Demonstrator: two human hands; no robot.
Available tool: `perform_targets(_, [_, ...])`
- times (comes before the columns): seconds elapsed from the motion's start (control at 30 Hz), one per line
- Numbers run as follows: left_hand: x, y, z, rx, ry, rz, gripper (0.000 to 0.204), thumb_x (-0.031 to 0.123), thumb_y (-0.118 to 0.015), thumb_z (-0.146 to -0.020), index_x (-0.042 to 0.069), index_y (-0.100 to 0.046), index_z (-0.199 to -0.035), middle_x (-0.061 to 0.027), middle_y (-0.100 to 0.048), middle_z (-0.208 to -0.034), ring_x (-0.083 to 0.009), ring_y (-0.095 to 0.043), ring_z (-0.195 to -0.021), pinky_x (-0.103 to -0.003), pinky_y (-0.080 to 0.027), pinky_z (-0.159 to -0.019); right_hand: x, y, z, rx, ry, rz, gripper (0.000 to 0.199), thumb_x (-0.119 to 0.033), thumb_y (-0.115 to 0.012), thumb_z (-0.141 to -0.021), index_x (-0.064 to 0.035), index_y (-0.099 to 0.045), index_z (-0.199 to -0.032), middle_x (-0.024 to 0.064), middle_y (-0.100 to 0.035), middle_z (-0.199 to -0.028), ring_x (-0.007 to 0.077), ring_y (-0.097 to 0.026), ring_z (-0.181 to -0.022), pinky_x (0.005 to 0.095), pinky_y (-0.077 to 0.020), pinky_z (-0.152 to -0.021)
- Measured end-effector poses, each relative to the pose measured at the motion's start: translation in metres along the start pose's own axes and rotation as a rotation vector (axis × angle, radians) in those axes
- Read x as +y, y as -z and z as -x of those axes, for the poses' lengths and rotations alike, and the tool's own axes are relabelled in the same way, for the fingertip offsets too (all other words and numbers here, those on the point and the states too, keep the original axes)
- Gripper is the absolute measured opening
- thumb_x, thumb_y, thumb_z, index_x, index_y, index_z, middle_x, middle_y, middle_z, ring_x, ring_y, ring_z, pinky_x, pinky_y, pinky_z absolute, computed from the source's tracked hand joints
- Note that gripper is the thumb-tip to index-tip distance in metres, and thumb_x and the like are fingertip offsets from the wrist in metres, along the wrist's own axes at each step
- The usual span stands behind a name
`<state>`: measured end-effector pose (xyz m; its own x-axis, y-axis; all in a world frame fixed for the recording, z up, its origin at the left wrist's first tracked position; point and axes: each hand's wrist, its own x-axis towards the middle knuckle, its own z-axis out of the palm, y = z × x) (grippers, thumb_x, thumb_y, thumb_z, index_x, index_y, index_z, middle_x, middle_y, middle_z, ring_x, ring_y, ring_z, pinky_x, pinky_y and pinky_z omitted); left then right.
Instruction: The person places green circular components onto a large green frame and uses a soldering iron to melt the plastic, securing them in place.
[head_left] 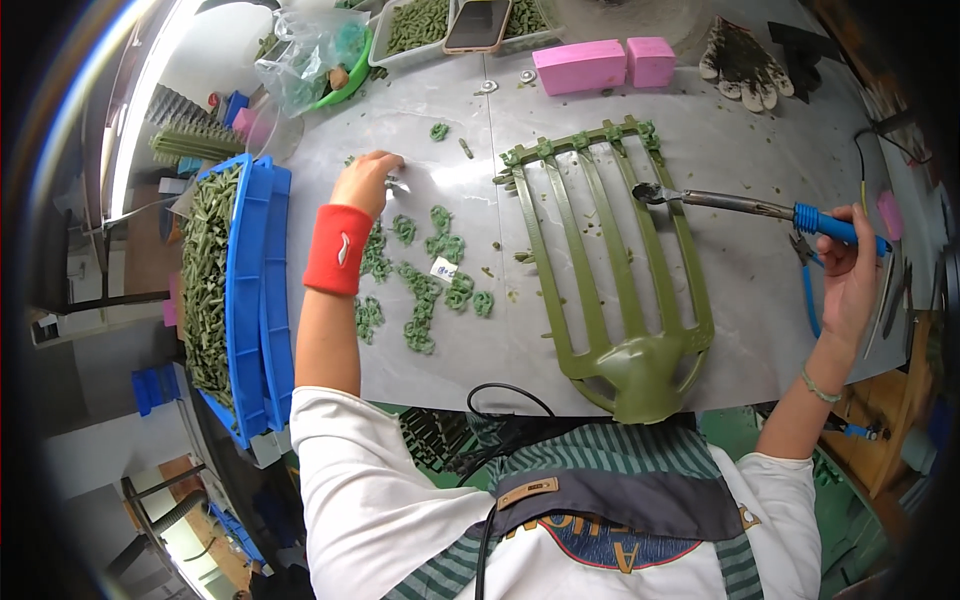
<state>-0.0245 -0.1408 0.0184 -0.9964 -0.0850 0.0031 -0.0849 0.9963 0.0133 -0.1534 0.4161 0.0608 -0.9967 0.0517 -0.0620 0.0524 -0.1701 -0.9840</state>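
Green plastic forms the pronged frame (640,368) laid on the table (480,365), which could be scratched if the blue-handled tool (740,203), gripped over it by the right hand (848,275), is let slip; whether anything is held in the curled left hand (364,183) cannot be told.

Grey table (490,355); green slatted frame (640,372); green curled pieces (422,295); pink blocks (580,68); glove (742,62)

Marked things, little legible

A small white label (443,268) with dark marks, too small to read, lies on the grey table (440,378) among green pieces (421,308). The white shirt (385,480) bears yellow-orange lettering (627,557) and a dark blue oval (603,550), partly covered by the apron (625,510). A white logo (344,249) stands on the red wristband (327,262); the apron's tan patch (528,491) shows tiny, indistinct marks.
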Motion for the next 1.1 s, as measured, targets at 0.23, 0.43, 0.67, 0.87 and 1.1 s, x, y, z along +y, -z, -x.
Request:
perform_targets(0.23, [-0.001, -0.009, 0.010, 0.050, 0.190, 0.186, 0.018, 0.007, -0.073, -0.071, 0.006, -0.063, -0.086, -0.0098, -0.065, -0.077, -0.0261, -0.064, -0.069, -0.035, -0.051, -0.065, -0.003, -0.004, 0.002, -0.046, 0.032, -0.067, 0.030, -0.028, -0.063, -0.090, 0.0018, -0.064, -0.090, 0.0081, -0.066, -0.075, 0.0140, -0.066, -0.063, 0.0242, -0.0539, -0.058])
perform_targets(0.43, [0.063, 0.015, -0.011, 0.022, 0.285, 1.000, 0.025, 0.012, -0.066, -0.086, 0.007, -0.067, -0.110, -0.0029, -0.064, -0.091, -0.0090, -0.059, -0.078, -0.024, -0.049, -0.068, -0.006, -0.006, 0.009, -0.044, 0.031, -0.065, 0.030, -0.028, -0.064, -0.089, 0.0019, -0.065, -0.091, 0.0079, -0.067, -0.077, 0.0146, -0.067, -0.063, 0.0233, -0.0550, -0.058])
perform_targets(0.67, [0.091, 0.024, -0.016, -0.149, 0.365, 1.573, 0.026, 0.011, -0.061, -0.092, 0.000, -0.063, -0.116, -0.0048, -0.063, -0.108, -0.0117, -0.061, -0.095, -0.024, -0.051, -0.087, -0.009, -0.005, 0.013, -0.026, 0.040, -0.070, 0.028, -0.028, -0.063, -0.089, -0.0001, -0.065, -0.091, 0.0078, -0.067, -0.077, 0.0145, -0.068, -0.065, 0.0224, -0.0566, -0.060])
perform_targets(0.87, [0.128, 0.028, -0.023, -0.094, 0.219, 1.412, 0.027, 0.009, -0.064, -0.089, -0.001, -0.064, -0.114, -0.0062, -0.066, -0.105, -0.0116, -0.062, -0.093, -0.025, -0.051, -0.086, -0.004, -0.004, 0.012, -0.028, 0.049, -0.070, 0.028, -0.028, -0.063, -0.090, 0.0002, -0.065, -0.091, 0.0083, -0.067, -0.078, 0.0148, -0.068, -0.065, 0.0227, -0.0564, -0.060])
perform_targets(1.1, [0.215, 0.010, -0.060, 0.216, -0.149, 0.860, 0.017, 0.005, -0.070, -0.082, 0.005, -0.071, -0.099, -0.0063, -0.070, -0.091, -0.0121, -0.066, -0.077, -0.025, -0.051, -0.072, 0.011, -0.017, 0.009, -0.010, 0.071, -0.068, 0.030, -0.028, -0.063, -0.090, 0.0011, -0.065, -0.092, 0.0079, -0.067, -0.078, 0.0166, -0.069, -0.065, 0.0251, -0.0566, -0.059])
